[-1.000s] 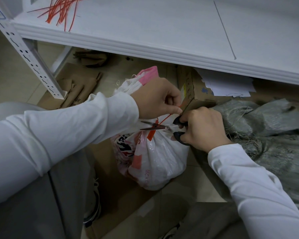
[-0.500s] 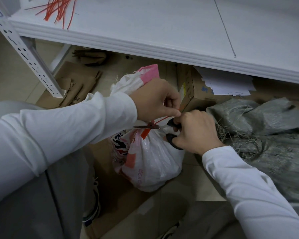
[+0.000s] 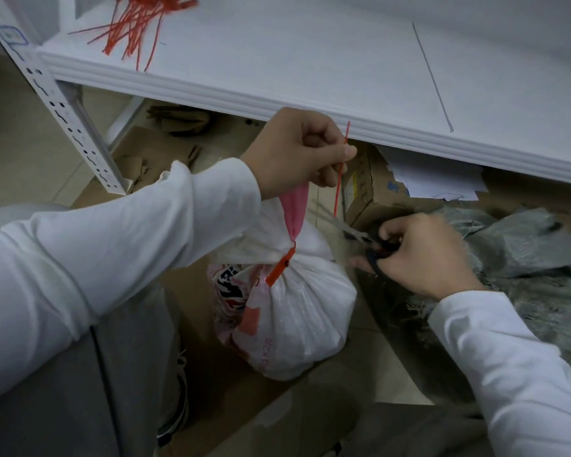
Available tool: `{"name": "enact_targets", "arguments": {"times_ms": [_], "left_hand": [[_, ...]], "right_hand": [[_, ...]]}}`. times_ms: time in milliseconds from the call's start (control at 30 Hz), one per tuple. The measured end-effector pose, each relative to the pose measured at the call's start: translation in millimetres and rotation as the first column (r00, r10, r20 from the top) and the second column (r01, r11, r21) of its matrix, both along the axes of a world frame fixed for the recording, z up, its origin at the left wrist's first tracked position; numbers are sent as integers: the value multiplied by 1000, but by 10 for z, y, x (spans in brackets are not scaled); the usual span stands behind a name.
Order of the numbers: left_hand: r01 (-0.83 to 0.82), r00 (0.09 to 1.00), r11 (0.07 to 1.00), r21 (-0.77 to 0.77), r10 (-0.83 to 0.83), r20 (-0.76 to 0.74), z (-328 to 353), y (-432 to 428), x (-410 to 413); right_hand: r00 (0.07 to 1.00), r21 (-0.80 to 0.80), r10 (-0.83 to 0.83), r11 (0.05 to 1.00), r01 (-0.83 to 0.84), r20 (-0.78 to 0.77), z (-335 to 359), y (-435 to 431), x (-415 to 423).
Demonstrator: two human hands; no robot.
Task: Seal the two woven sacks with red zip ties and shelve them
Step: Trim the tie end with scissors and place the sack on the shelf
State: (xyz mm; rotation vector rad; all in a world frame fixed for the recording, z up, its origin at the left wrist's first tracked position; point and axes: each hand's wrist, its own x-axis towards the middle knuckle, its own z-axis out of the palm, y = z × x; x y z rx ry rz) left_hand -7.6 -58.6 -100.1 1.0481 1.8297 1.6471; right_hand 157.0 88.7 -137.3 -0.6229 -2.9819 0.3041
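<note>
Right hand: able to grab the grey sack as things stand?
Probably not yet. The right hand grips the scissors, so its fingers are taken. The grey sack lies just beside it, nothing between; putting the scissors down should clear it.

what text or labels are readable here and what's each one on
White woven sack, pink print low on its side: perhaps "x28", blurred.
Same sack, bold dark letters at left: creased, unreadable.
Brown cardboard box, blue mark and yellow label: too blurred.
White perforated shelf post, blue-edged sticker: unreadable.
</note>
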Motion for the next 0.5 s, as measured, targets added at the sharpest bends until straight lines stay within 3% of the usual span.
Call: {"name": "enact_targets", "arguments": {"times_ms": [233,500], "left_hand": [[-210,951,975,74,186,248,130,-64,-100],[-279,933,959,56,257,251,258,-194,-180]], "right_hand": [[943,-308,-302,918,249,-139,180,140,-85],[864,-507,-432,822,260,-258,233,-135,-566]]}}
